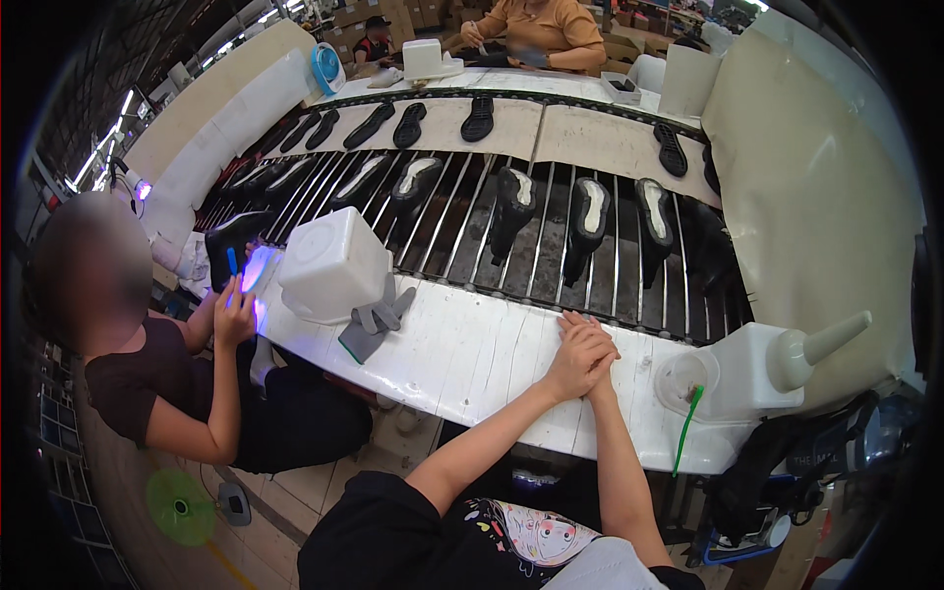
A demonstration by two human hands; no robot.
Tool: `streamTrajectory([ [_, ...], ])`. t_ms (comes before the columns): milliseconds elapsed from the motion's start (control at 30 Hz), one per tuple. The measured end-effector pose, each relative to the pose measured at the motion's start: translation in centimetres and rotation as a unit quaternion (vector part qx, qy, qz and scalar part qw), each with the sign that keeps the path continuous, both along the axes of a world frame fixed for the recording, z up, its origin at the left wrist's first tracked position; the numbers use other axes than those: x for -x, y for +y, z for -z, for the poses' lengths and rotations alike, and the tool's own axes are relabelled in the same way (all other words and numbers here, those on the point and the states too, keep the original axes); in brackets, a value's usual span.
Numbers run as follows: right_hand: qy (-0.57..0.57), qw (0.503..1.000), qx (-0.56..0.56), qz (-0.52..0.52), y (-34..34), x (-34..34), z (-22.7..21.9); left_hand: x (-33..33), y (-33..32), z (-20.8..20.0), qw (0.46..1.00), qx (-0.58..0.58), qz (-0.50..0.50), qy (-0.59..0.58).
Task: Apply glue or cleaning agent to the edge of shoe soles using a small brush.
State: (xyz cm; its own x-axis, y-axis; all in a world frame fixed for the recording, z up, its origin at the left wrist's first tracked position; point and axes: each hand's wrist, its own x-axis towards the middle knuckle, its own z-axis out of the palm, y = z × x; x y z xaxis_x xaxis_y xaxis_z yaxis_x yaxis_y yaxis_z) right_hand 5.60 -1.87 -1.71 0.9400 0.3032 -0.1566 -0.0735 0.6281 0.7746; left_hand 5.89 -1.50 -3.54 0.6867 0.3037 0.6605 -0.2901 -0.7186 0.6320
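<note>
My left hand (578, 362) and my right hand (606, 350) are clasped together over the far edge of the white bench (472, 339), their fingers folded round each other. No object shows between them, though some fingers are hidden. Just beyond, on the metal roller conveyor (457, 231), lie dark shoe uppers (587, 218), bottoms up, with pale white undersides. Right of my hands stands a clear plastic cup (672, 382) with a green-handled brush (686, 433) leaning out over the bench. A white bottle with a long nozzle (767, 369) is beside it.
Left of my hands are a grey glove (379, 320) and a white plastic container (334, 264). Black shoe soles (477, 118) line the shelf behind the rollers. At left, a co-worker (167, 364) holds a blue-handled tool by a dark shoe under violet light. Another person (546, 34) works opposite.
</note>
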Motion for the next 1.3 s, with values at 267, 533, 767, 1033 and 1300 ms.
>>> streamTrajectory([
  [267,-0.564,0.127,0.811,-0.089,-5.1,-9.6,3.0,-1.8,1.1,-1.1,0.997,-0.006,-0.061,0.041],
  [533,-0.572,0.547,0.594,-0.146,0.1,-13.2,2.2,-8.4,4.9,-0.8,0.983,0.158,-0.088,0.041],
  [767,-0.636,0.582,0.482,-0.159,0.3,-15.1,3.1,-8.7,5.4,-1.2,0.979,0.193,0.064,-0.010],
  [1033,-0.598,0.511,0.586,-0.195,0.3,-16.0,3.1,-9.0,6.8,0.4,0.943,0.260,0.194,0.070],
  [1300,-0.594,0.495,0.606,-0.187,0.6,-15.8,3.4,-9.5,7.1,1.4,0.912,0.349,0.207,0.055],
])
